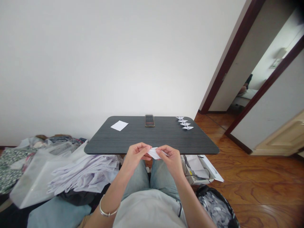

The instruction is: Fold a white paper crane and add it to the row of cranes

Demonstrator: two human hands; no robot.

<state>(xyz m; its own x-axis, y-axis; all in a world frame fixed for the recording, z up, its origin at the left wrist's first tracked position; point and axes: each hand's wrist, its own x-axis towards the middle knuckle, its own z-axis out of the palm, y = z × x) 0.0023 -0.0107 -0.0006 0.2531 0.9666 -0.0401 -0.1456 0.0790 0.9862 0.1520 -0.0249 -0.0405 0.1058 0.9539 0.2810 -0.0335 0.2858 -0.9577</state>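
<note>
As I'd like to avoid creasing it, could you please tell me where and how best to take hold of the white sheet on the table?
I would take the white sheet by its near corner, coming from the near side of the table: it lies flat, that corner pointing roughly that way. No raised edge shows, so lift gently.

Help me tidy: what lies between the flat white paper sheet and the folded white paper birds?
A dark, flat, rectangular phone-like object, in the head view.
</note>
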